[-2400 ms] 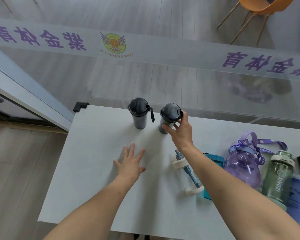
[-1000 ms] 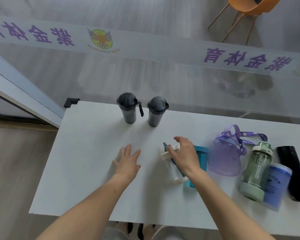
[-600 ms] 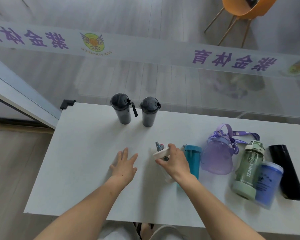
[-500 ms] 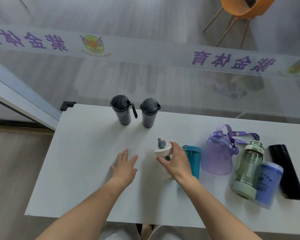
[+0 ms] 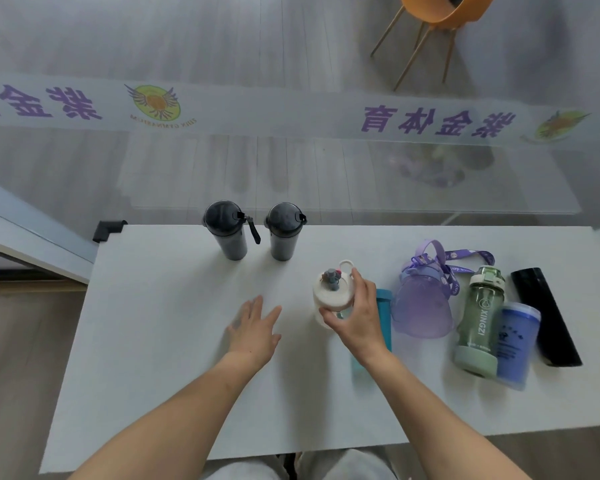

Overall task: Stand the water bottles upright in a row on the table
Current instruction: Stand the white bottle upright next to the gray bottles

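Two dark grey bottles (image 5: 226,230) (image 5: 283,231) stand upright side by side at the far edge of the white table (image 5: 160,358). My right hand (image 5: 355,315) grips a clear bottle with a white lid (image 5: 331,294), held upright near the table's middle. My left hand (image 5: 253,329) rests flat on the table, fingers apart, holding nothing. To the right lie a teal bottle (image 5: 383,306), a purple bottle with a strap (image 5: 423,303), a green bottle (image 5: 478,317), a blue cup (image 5: 515,341) and a black bottle (image 5: 544,313), all on their sides.
A glass wall with purple lettering runs just behind the table's far edge. An orange chair (image 5: 440,12) stands beyond the glass. A black corner bracket (image 5: 108,228) sits at the table's far left corner.
My right hand left the second dark bottle, took hold of the lying clear bottle and tipped it upright. My left hand stayed flat on the table.
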